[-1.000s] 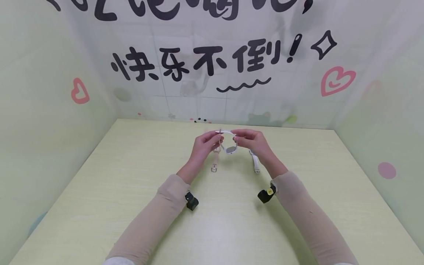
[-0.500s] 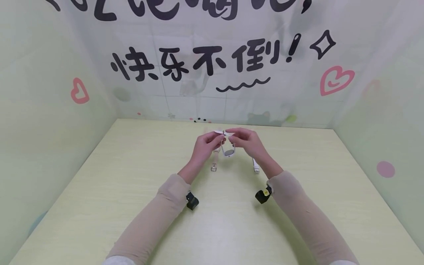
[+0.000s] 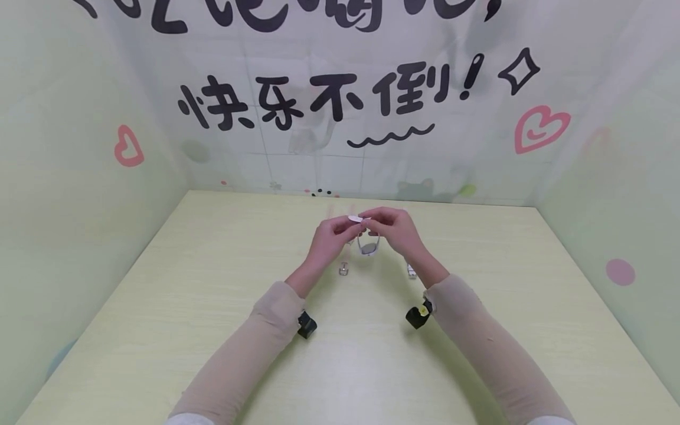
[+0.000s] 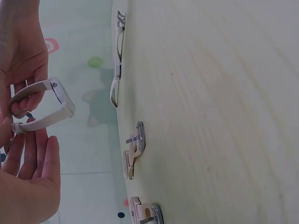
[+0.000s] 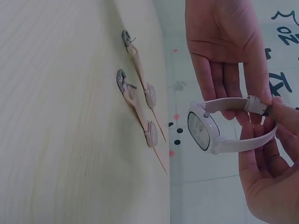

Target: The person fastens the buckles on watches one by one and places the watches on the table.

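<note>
A white wristwatch (image 5: 202, 130) is held up off the table between both hands, its strap bent into a loop with the face hanging at the bottom. My left hand (image 3: 329, 239) pinches one side of the strap, near the metal buckle and keeper loop. With thumb and fingers, my right hand (image 3: 397, 231) grips the other strap part (image 5: 243, 145), right beside the left fingertips. A white strap tip (image 3: 355, 219) sticks out at the top between the hands. Fingers partly hide the buckle.
Two pink wristwatches (image 5: 133, 95) lie on the table (image 3: 223, 283) below the left hand, buckles toward the person. Another white wristwatch (image 4: 117, 70) lies below the right hand, mostly hidden in the head view. A printed backdrop (image 3: 297, 171) stands behind the table.
My right hand has moved left to meet the left hand at the top of the strap. The loop has narrowed and the watch face hangs slightly lower.
</note>
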Demonstrator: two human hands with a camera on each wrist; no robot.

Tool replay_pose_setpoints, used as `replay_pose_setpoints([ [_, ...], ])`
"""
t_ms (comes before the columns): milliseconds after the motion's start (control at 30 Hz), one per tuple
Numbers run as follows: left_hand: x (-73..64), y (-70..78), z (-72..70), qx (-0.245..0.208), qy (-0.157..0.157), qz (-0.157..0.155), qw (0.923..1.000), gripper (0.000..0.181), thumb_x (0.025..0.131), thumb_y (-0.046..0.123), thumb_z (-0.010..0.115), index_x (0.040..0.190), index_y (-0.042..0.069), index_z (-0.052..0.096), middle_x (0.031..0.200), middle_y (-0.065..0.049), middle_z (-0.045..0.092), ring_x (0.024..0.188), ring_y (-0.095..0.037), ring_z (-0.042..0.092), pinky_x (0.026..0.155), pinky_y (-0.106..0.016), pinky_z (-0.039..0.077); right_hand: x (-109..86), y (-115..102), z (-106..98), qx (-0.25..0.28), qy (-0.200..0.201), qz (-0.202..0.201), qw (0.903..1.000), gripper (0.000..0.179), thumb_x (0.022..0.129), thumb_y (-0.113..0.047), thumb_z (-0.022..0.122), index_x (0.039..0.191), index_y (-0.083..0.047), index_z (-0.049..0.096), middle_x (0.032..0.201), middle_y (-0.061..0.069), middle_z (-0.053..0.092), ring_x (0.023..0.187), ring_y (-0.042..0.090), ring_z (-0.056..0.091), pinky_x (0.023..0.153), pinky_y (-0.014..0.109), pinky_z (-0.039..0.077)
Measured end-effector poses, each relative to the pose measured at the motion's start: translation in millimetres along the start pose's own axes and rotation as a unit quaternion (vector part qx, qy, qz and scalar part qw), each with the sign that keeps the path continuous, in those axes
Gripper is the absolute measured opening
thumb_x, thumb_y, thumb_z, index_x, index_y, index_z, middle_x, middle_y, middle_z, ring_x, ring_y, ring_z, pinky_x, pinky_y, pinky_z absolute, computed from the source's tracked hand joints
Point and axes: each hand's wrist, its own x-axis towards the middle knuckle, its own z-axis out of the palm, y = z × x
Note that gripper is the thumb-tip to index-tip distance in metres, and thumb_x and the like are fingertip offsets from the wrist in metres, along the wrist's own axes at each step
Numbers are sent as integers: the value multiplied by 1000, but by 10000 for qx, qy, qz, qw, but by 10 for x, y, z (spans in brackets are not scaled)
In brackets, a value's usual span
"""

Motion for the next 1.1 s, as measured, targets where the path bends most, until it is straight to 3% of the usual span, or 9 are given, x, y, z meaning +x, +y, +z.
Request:
replay_pose_setpoints([
  [133, -6, 16, -5, -480, -34, -94, 9988, 28, 100, 21, 61, 118, 1, 66, 116, -19, 72, 102, -22, 72, 94, -37, 58, -6, 0, -16, -116, -99, -49, 9999, 24, 97, -13, 66, 116, -2, 71, 117, 18, 71, 99, 25, 70, 90, 33, 60],
  [233, -9, 37, -10, -712, -13, -225, 9972, 27, 102, 22, 58, 113, -2, 65, 115, -21, 72, 99, -20, 72, 94, -35, 58, -9, 7, -32, -188, -181, -79, 9996, 24, 96, -13, 66, 116, -1, 71, 117, 18, 71, 104, 30, 69, 94, 36, 58],
  [367, -14, 62, -26, -647, -7, -408, 9971, 25, 101, 23, 60, 109, 0, 65, 117, -18, 71, 107, -26, 70, 96, -33, 57, -14, 21, -44, -431, -251, -142, 9987, 24, 96, -14, 67, 116, -2, 72, 117, 17, 72, 109, 33, 68, 97, 40, 56],
  [533, -24, 98, -53, -607, -17, -553, 9966, 25, 100, 23, 61, 112, 2, 67, 118, -14, 70, 116, -30, 66, 96, -33, 57, -19, 38, -49, -876, -150, -304, 9956, 23, 95, -16, 68, 115, -5, 74, 117, 14, 73, 109, 27, 66, 98, 45, 54],
  [667, -29, 126, -62, -653, 59, -664, 9956, 25, 100, 21, 61, 113, 1, 69, 106, -11, 71, 105, -27, 68, 89, -29, 60, -32, 21, -50, -994, -121, -428, 9941, 22, 94, -16, 69, 113, -6, 74, 116, 14, 73, 107, 27, 67, 97, 46, 54],
  [867, -30, 149, -76, -1011, 92, -970, 9901, 25, 100, 19, 62, 114, 0, 69, 90, -3, 71, 80, -8, 67, 78, -21, 60, -37, 36, -67, -1165, -153, -538, 9916, 22, 95, -16, 69, 113, -5, 74, 114, 14, 74, 105, 27, 70, 93, 43, 58],
  [1100, -25, 147, -95, -1301, 144, -1128, 9849, 26, 100, 20, 61, 113, -1, 69, 86, 1, 71, 78, -7, 68, 75, -19, 60, -52, 66, -82, -1091, -116, -513, 9926, 21, 93, -13, 71, 112, -4, 74, 111, 15, 74, 102, 28, 71, 93, 42, 58],
])
